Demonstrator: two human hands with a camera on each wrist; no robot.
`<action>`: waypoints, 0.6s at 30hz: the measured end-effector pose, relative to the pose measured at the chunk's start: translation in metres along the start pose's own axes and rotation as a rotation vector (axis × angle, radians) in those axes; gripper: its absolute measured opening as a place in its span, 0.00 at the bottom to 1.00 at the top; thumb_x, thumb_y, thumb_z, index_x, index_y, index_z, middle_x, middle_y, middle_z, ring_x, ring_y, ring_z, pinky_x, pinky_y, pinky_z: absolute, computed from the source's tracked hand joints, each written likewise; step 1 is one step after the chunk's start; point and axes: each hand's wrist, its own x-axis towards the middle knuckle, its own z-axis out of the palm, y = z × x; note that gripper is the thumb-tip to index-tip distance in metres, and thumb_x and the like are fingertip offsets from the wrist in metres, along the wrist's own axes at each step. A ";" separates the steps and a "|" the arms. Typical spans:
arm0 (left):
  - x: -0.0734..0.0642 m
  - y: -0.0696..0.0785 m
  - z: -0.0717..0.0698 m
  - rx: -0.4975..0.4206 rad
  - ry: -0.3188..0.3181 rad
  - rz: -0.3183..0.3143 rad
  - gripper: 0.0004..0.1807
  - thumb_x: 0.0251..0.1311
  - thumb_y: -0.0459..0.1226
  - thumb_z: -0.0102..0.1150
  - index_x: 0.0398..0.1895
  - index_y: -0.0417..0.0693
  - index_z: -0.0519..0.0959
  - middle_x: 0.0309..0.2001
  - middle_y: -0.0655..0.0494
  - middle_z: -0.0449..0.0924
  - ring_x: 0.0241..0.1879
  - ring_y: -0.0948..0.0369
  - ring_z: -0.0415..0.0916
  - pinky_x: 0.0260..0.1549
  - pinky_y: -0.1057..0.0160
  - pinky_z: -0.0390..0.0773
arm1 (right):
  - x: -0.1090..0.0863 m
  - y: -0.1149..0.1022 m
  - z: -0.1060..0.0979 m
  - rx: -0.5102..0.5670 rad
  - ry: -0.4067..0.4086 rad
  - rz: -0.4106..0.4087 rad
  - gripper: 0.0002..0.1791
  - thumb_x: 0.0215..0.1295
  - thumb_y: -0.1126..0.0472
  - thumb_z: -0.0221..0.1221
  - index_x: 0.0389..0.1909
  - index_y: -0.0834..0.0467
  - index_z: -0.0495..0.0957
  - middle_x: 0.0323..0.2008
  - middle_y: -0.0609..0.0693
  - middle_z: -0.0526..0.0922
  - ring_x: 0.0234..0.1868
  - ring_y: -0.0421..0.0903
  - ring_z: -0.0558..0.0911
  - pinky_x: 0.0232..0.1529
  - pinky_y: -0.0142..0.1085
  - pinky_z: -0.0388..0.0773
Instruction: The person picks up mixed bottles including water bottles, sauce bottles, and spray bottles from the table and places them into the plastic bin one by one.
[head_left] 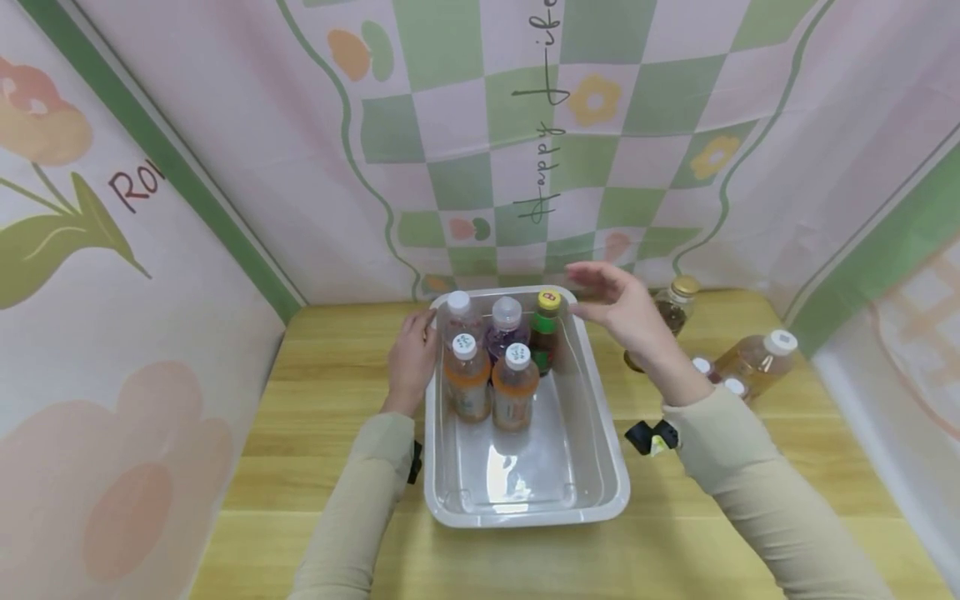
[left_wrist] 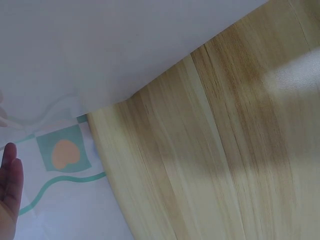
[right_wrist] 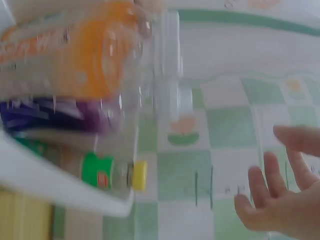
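Observation:
My left hand (head_left: pixel 411 358) is at the left rim of a light grey plastic tub (head_left: pixel 528 518), its fingers beside the edge. In the left wrist view only part of that hand's fingers (left_wrist: pixel 11 177) shows, extended. My right hand (head_left: pixel 626 317) hovers past the tub's far right corner with fingers spread and holds nothing. Nearest to it in the tub stands a dark bottle with a yellow cap and green neck label (head_left: pixel 545 337). Beside that are a purple bottle (head_left: pixel 505 337), a clear-capped pinkish bottle (head_left: pixel 459 317) and two orange-labelled bottles (head_left: pixel 514 396), all upright.
Right of the tub on the wooden table (head_left: pixel 322 392) stand a gold-capped glass bottle (head_left: pixel 673 308), a large white-capped amber bottle (head_left: pixel 753 358) and smaller white-capped bottles (head_left: pixel 733 387). A patterned cloth (head_left: pixel 465 108) hangs behind the table, with more cloth at both sides.

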 end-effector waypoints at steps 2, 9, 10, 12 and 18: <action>0.000 0.000 0.000 0.001 -0.002 -0.001 0.22 0.69 0.42 0.38 0.63 0.51 0.71 0.64 0.51 0.71 0.60 0.50 0.73 0.58 0.49 0.76 | 0.001 0.004 -0.011 0.012 0.080 0.010 0.28 0.59 0.72 0.58 0.61 0.57 0.70 0.58 0.48 0.75 0.56 0.35 0.73 0.58 0.24 0.73; 0.000 -0.001 0.001 0.000 0.000 0.011 0.22 0.69 0.42 0.38 0.63 0.51 0.71 0.63 0.51 0.72 0.58 0.50 0.75 0.56 0.51 0.78 | 0.009 0.025 -0.048 0.338 0.316 -0.018 0.23 0.55 0.79 0.57 0.41 0.47 0.79 0.39 0.32 0.81 0.46 0.29 0.75 0.51 0.17 0.69; -0.001 0.000 0.001 0.001 0.001 0.013 0.22 0.69 0.42 0.38 0.63 0.50 0.71 0.63 0.51 0.72 0.58 0.51 0.75 0.55 0.51 0.78 | 0.010 0.028 -0.052 0.377 0.338 -0.024 0.23 0.55 0.80 0.57 0.40 0.47 0.79 0.38 0.32 0.81 0.45 0.30 0.76 0.50 0.16 0.69; -0.001 0.000 0.001 -0.001 0.004 0.017 0.22 0.69 0.42 0.38 0.63 0.50 0.71 0.63 0.51 0.72 0.58 0.50 0.75 0.55 0.51 0.78 | 0.012 0.033 -0.061 0.437 0.384 -0.034 0.24 0.54 0.82 0.55 0.39 0.49 0.80 0.36 0.34 0.82 0.43 0.30 0.76 0.47 0.16 0.71; -0.001 0.000 0.000 -0.004 0.008 0.019 0.22 0.69 0.41 0.38 0.63 0.50 0.71 0.64 0.50 0.71 0.59 0.50 0.74 0.57 0.50 0.77 | 0.017 0.051 -0.075 0.516 0.504 -0.016 0.23 0.54 0.83 0.53 0.39 0.53 0.80 0.36 0.36 0.82 0.42 0.31 0.77 0.44 0.15 0.76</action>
